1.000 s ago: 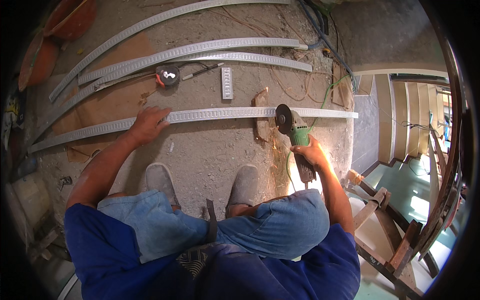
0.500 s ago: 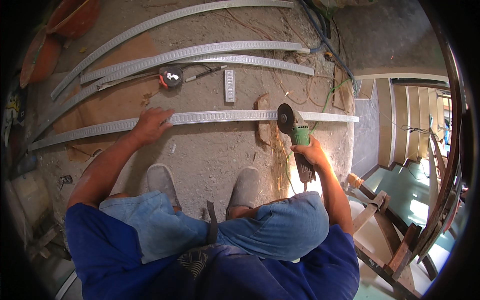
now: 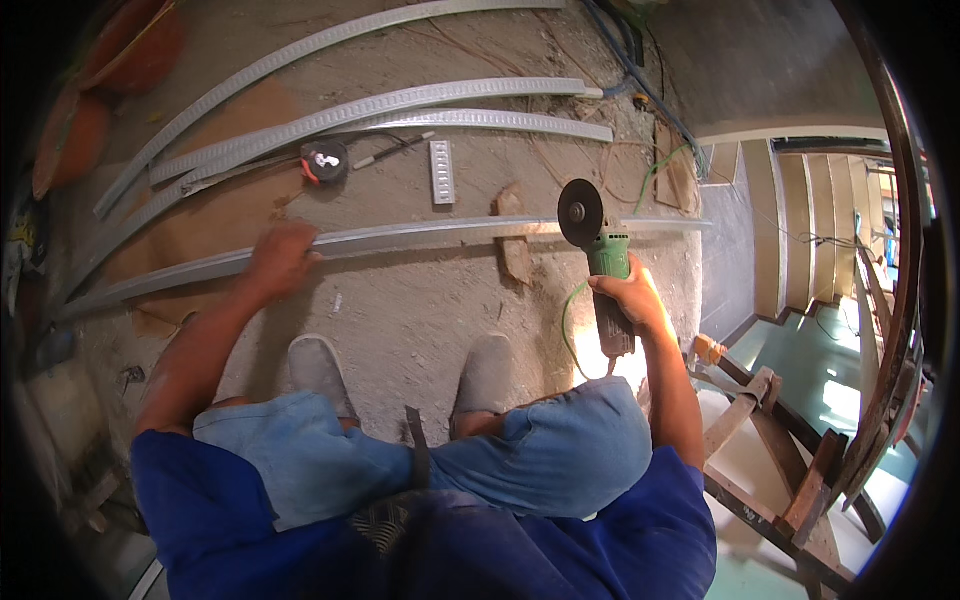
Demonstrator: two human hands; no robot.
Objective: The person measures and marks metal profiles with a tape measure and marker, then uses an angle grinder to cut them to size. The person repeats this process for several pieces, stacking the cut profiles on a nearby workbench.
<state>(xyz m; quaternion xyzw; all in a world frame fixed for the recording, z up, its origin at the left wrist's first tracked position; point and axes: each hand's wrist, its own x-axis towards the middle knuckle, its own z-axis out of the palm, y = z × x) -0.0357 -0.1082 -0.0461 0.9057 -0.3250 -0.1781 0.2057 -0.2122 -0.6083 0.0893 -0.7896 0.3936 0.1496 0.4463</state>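
Observation:
My right hand (image 3: 632, 292) is wrapped round the body of a green and black angle grinder (image 3: 608, 262). Its dark cutting disc, at the far end, stands beside a long metal channel (image 3: 420, 236) and overlaps it in view. That channel lies crosswise before my feet, a smooth side showing. On its left part my left hand (image 3: 283, 258), somewhat blurred, closes over the channel. Under the channel, left of the disc, sits a rough wooden block (image 3: 514, 250). A short slotted offcut (image 3: 442, 172) of like metal lies beyond.
More metal channels (image 3: 400, 98) lie farther off, near a tape measure (image 3: 324, 161) and a marker pen (image 3: 392, 151). Orange-red containers (image 3: 72, 145) stand at far left. A wooden frame (image 3: 770, 450) and steps (image 3: 800, 230) are on the right. Cables run over the dusty floor.
The disc has come away from the channel and the sparks have stopped. The channel has turned on its length, from slotted face to smooth side, with my left hand on it.

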